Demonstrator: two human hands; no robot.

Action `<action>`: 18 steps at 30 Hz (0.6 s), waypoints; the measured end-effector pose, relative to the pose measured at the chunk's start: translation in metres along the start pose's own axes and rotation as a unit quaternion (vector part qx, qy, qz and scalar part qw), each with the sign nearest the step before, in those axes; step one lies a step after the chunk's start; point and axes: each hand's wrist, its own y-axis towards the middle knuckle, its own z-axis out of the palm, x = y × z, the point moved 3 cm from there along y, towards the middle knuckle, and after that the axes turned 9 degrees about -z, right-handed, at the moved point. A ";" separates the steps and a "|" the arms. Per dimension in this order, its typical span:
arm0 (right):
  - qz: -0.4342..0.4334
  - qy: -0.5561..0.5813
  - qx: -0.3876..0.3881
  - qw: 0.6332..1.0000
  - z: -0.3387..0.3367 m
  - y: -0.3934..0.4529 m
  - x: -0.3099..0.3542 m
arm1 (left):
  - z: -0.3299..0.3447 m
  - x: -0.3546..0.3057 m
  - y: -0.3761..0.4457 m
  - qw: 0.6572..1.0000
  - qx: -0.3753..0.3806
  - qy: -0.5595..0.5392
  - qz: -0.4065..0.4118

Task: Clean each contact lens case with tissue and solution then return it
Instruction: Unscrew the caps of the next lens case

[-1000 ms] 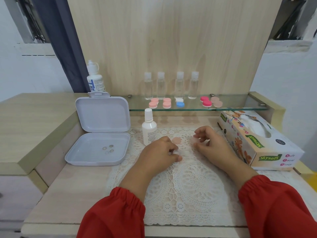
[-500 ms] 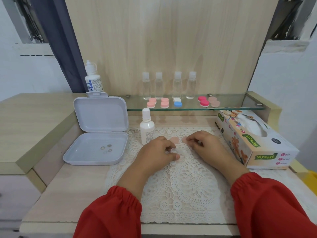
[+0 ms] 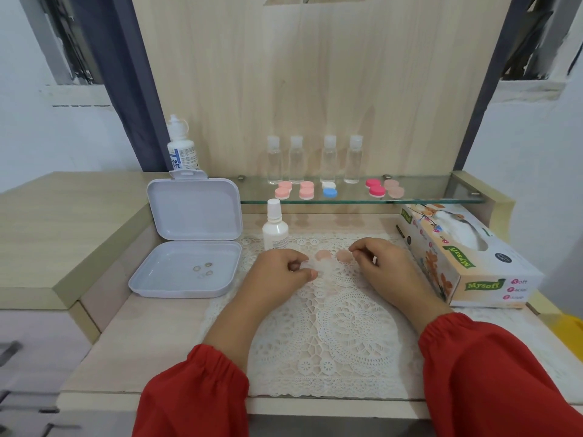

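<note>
The left hand [image 3: 277,272] rests on the white lace doily [image 3: 331,335] with its fingers curled, thumb and fingertips pinching the near edge of a clear, translucent contact lens case body [image 3: 317,267] that lies on the lace. Just beyond that pinch, touching the far side of the clear piece, lies a round peach-pink cap [image 3: 323,255], and right of it a second round peach-pink cap [image 3: 344,256]. The right hand [image 3: 383,268] sits beside that second cap with its fingers bent, fingertips at the cap's edge; whether they actually hold it cannot be told. Behind and left of the left hand's grip stands a small white plastic solution bottle [image 3: 275,230], and further left an open white hinged plastic box [image 3: 189,244] with a few small lenses in its tray. Right of the right hand lies a printed cardboard tissue box [image 3: 467,263]. Beyond both hands, the glass shelf [image 3: 441,197] carries more coloured lens cases and four clear bottles.
</note>
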 end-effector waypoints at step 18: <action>-0.025 -0.024 0.034 0.999 0.003 -0.001 0.004 | -0.113 0.059 0.000 0.925 -0.268 0.256 0.077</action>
